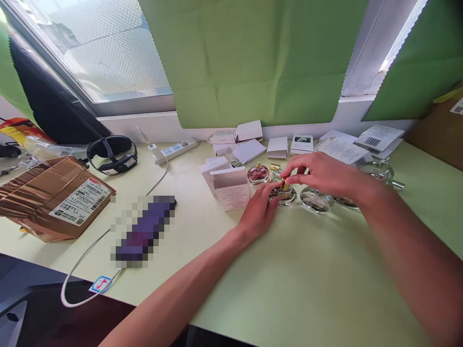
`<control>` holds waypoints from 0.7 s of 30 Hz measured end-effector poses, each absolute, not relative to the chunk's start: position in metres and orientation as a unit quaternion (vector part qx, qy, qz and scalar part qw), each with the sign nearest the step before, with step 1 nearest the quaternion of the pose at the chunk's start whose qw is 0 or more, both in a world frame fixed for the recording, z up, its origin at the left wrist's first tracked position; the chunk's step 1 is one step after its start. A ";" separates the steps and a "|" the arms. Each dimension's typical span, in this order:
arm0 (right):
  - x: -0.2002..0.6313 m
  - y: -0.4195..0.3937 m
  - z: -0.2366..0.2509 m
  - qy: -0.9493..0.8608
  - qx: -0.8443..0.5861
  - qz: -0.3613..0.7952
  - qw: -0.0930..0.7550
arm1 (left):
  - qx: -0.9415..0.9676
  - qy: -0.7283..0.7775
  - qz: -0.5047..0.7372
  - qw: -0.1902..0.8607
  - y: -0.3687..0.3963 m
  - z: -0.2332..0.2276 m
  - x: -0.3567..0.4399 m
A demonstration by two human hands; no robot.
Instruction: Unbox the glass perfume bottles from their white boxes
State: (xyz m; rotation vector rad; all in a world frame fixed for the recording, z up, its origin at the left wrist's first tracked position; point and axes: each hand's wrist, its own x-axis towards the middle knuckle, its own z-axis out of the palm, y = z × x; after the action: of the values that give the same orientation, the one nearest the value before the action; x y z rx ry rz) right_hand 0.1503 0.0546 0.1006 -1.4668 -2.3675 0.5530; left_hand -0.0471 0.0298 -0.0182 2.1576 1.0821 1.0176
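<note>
A low, rounded clear glass perfume bottle (289,199) stands on the table between my two hands. My left hand (258,209) is closed round its left side, fingers by the neck. From above, my right hand (311,171) pinches the gold cap (285,184) at the bottle's top. Behind my left hand is a similar bottle with a pink tint (258,173). A loose gold cap (275,166) lies near it. To the right sits another clear bottle (317,200), with more glass bottles partly hidden behind my right forearm.
An open white carton (231,189) stands left of my hands. White boxes (278,147) and flattened cartons (343,150) line the back by the green curtain (260,62). Leftward are a phone (144,231) on a cable, a power strip (177,150), a headset (113,155) and a brown parcel (54,197).
</note>
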 end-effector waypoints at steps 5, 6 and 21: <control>0.147 0.054 0.100 -0.811 -0.526 0.205 0.151 | 0.797 0.399 0.375 0.255 0.031 -0.019 -0.047; 0.147 0.054 0.100 -0.811 -0.527 0.203 0.152 | 0.797 0.399 0.375 0.254 0.031 -0.019 -0.047; 0.149 0.055 0.099 -0.807 -0.535 0.206 0.142 | 0.797 0.398 0.374 0.258 0.031 -0.018 -0.047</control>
State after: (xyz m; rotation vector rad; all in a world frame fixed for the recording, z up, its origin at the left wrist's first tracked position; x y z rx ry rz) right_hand 0.1485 0.0546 0.0990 -1.5438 -2.3293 0.5959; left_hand -0.0469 0.0313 -0.0177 2.1594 1.0792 1.0149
